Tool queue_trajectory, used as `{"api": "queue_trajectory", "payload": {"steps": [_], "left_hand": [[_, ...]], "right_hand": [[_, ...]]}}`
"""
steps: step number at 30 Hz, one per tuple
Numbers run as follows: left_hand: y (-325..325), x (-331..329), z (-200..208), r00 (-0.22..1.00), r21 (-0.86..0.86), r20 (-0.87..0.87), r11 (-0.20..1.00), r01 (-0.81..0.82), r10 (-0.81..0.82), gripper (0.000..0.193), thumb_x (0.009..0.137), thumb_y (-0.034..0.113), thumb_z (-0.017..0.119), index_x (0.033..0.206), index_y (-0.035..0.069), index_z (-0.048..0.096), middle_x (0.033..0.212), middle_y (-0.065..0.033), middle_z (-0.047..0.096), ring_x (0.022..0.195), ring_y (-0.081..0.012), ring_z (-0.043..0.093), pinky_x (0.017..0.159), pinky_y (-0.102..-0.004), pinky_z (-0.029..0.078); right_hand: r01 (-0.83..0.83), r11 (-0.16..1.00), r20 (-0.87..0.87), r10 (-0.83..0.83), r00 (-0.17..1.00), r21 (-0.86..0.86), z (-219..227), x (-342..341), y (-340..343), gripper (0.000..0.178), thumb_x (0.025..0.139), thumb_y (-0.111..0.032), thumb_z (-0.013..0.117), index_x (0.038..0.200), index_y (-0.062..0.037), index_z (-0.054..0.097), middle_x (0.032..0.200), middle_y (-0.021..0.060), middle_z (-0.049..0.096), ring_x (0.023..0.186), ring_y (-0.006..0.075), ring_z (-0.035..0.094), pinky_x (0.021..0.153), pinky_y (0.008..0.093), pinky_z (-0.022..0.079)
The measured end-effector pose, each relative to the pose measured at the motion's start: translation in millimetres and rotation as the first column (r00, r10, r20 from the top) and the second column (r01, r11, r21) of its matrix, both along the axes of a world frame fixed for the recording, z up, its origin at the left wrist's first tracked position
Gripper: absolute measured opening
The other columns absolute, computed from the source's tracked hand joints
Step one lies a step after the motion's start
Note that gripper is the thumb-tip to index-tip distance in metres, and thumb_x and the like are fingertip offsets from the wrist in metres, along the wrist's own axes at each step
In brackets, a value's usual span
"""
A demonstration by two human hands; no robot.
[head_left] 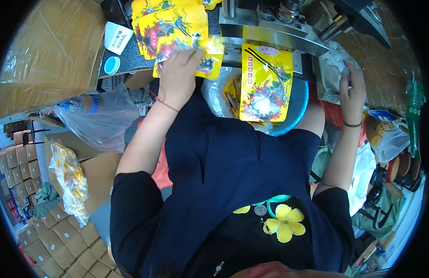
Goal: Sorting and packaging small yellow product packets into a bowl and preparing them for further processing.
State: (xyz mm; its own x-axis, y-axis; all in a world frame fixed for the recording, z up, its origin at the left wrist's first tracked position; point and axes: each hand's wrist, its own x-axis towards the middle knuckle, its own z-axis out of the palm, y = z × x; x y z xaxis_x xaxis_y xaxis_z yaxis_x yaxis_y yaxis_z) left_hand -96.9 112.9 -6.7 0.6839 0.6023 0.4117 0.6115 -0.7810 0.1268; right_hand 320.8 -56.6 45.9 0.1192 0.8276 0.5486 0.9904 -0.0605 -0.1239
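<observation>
My left hand is closed on a yellow printed pouch, blurred at its upper edge. It lies over the front of a stack of similar yellow pouches. My right hand reaches to a box of small white pieces. Its fingers are bent together at the pieces, and anything between them is too small to make out. Between my hands, one yellow pouch hangs upright below the metal machine. Behind its lower part is a blue basin with more pouches.
A white labelled cup and a light-blue cap sit left of the stack. Large cardboard boxes flank the work area. A clear plastic bag hangs at the left, above a bag of yellow items.
</observation>
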Motion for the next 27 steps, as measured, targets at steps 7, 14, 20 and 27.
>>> {"api": "queue_trajectory", "payload": {"steps": [7, 14, 20, 27], "left_hand": [[-46, 31, 15, 0.866, -0.716, 0.439, 0.676, 0.176, 0.24, 0.026, 0.085, 0.024, 0.076, 0.095, 0.0, 0.072, 0.08, -0.0109, 0.071, 0.07, -0.0127, 0.066, 0.065, -0.0264, 0.051], [-87, 78, 25, 0.845, -0.869, 0.489, 0.203, 0.451, 0.217, 0.034, 0.093, 0.03, 0.07, 0.1, -0.003, 0.07, 0.083, -0.007, 0.073, 0.074, -0.0136, 0.068, 0.07, -0.0283, 0.054], [-102, 97, 16, 0.808, -0.764, 0.501, -0.279, 0.581, 0.31, 0.035, 0.094, 0.024, 0.067, 0.117, -0.003, 0.063, 0.108, -0.0081, 0.071, 0.094, -0.0152, 0.068, 0.086, -0.0288, 0.053], [-54, 112, 11, 0.695, -0.659, 0.478, -0.303, 0.688, 0.537, 0.037, 0.083, -0.003, 0.066, 0.119, -0.009, 0.06, 0.11, -0.0169, 0.07, 0.093, -0.0232, 0.07, 0.085, -0.0356, 0.057]], "right_hand": [[-0.455, 0.889, -0.52, 0.364, 0.773, -0.055, 15, -94, 13, 0.02, 0.094, -0.013, 0.061, 0.11, -0.0011, 0.063, 0.097, 0.0086, 0.063, 0.085, 0.0151, 0.06, 0.076, 0.027, 0.048], [-0.536, 0.837, -0.582, 0.491, 0.648, 0.109, 28, -127, 38, 0.016, 0.096, -0.013, 0.059, 0.102, 0.0013, 0.064, 0.091, 0.0114, 0.064, 0.082, 0.0223, 0.064, 0.075, 0.0303, 0.051], [-0.614, 0.773, -0.636, 0.397, 0.661, -0.156, 41, -96, 19, 0.023, 0.102, -0.019, 0.05, 0.107, 0.001, 0.061, 0.096, 0.0117, 0.061, 0.091, 0.0236, 0.062, 0.081, 0.0318, 0.048], [0.251, 0.787, 0.181, -0.179, 0.967, -0.563, -8, 31, 7, 0.029, 0.09, -0.014, 0.06, 0.12, -0.0124, 0.059, 0.106, 0.0223, 0.062, 0.096, 0.0435, 0.061, 0.083, 0.0481, 0.05]]}}
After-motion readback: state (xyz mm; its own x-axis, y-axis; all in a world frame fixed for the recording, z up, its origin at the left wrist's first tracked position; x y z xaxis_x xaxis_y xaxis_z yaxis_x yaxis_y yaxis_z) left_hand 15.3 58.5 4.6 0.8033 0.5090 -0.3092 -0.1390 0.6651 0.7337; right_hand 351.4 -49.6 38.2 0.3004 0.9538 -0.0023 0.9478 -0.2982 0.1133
